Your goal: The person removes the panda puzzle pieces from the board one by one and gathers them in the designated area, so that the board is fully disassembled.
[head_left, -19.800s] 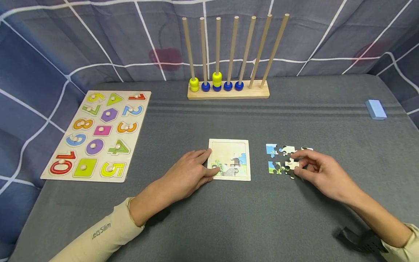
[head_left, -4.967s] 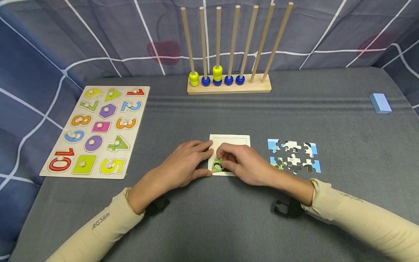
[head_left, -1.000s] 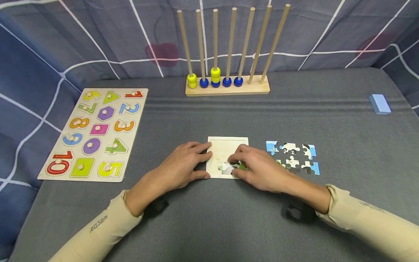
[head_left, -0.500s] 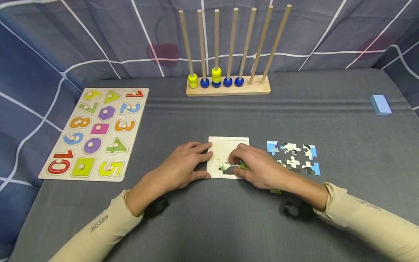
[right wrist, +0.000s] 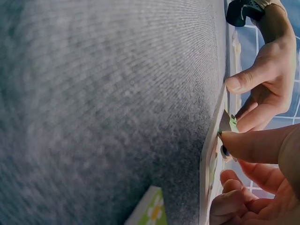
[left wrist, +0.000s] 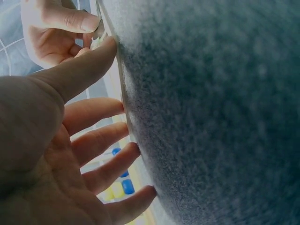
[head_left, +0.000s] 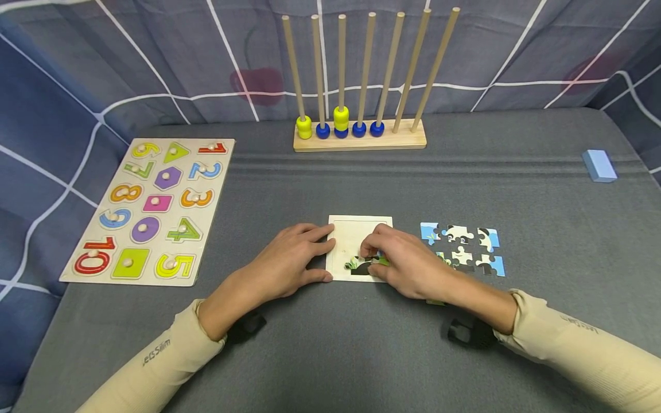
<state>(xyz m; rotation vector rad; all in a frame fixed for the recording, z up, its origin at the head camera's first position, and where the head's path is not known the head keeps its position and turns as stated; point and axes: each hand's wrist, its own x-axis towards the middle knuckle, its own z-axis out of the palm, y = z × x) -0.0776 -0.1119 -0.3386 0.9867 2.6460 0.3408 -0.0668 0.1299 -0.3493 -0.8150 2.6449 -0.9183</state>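
Observation:
A square wooden puzzle tray (head_left: 351,229) lies flat on the grey table, its upper part bare. My left hand (head_left: 281,258) rests at its left edge, the fingers spread and the fingertips touching the rim. Over the tray's lower right, my right hand (head_left: 408,264) pinches a jigsaw piece (head_left: 360,268) printed in black and green between thumb and fingers. In the right wrist view that piece (right wrist: 227,123) stands tilted at the tray. Green shows by the thumb too, but my fingers hide most of that corner. Several loose panda pieces (head_left: 458,233) lie to the right.
Partly under my right forearm is a green piece (head_left: 435,302). A number-and-shape peg board (head_left: 167,229) occupies the left side. Behind the tray stands a rack of upright pegs (head_left: 361,143) with yellow and blue beads. A light blue block (head_left: 600,166) sits far right.
Compared with the oldest frame, my right hand has come from the loose pieces to the tray. In the last second the pinched piece has changed its tilt slightly; my left hand stays put.

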